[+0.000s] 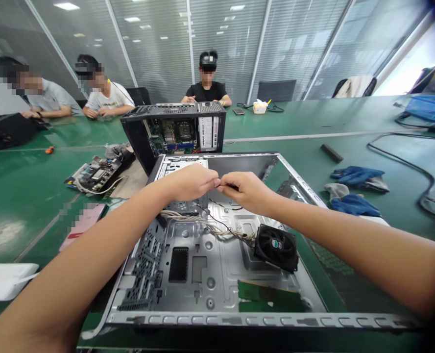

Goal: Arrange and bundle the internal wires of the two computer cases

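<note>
My left hand (pixel 195 181) and my right hand (pixel 245 190) meet fingertip to fingertip over the far part of an open computer case (pixel 217 267) lying on its side. Both are closed in a pinch; whatever sits between the fingers is too small to make out. Below them a bundle of pale and dark cables (pixel 210 226) crosses the case floor. A black cooling fan (pixel 276 247) rests tilted inside the case, under my right forearm. Near the front edge lies a green memory module (pixel 269 297).
Behind the case stands a second, upright computer case (pixel 138 132) with its board exposed. To the left are a circuit board (pixel 96 172) and a pink item (pixel 82 228). Blue-grey gloves (pixel 359 177) and a black cable (pixel 419 164) lie right. Three people sit across the green table (pixel 291 127).
</note>
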`<state>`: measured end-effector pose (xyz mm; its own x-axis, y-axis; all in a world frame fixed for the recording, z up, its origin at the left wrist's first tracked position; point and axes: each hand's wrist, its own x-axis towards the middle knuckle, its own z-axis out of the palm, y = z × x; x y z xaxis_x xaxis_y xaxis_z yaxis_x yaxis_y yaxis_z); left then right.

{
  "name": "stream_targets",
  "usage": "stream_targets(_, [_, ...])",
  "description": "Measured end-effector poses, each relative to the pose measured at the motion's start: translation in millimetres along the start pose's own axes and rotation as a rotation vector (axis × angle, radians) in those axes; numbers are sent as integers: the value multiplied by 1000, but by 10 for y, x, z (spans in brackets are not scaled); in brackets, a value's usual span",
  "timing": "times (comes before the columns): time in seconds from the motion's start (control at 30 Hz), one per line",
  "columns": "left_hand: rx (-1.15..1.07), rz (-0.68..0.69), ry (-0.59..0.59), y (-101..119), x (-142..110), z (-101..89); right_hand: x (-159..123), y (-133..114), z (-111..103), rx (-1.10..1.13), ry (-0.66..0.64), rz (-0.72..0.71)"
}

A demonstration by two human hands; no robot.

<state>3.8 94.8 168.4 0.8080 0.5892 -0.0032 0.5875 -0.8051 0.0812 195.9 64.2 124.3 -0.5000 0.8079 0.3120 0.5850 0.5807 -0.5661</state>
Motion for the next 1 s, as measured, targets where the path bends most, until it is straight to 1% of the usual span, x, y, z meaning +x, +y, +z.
stream_targets(0.1, [-100,3,-50,-7,-20,-28,-12,1,16,12,7,-30])
stream_targets(0.17, [-126,8,-56,-18,-42,-39,-27,-2,30,41,-11,-30])
stream_targets(0.27, [-118,-2,0,-21,-73,-47,-38,-12,42,59,-27,-17])
stream_targets(0.4, [-131,5,103,-2,-87,-55,-24,-37,15,112,-37,61])
stream_targets(0.57, [31,63,166,26,-73,-71,-15,-55,-31,148,-40,76])
stream_targets(0.63, [52,74,161,34,-67,-73,-19,-51,-31,144,-45,76])
stream_targets(0.77, [4,73,100,26,-59,-67,-30,-54,-14,128,-32,78])
stream_targets(0.87, [-50,73,61,18,-67,-69,-32,-58,-11,101,-20,33])
stream_targets(1.0, [-91,74,22,22,-88,-80,-31,-38,-14,41,-53,-20])
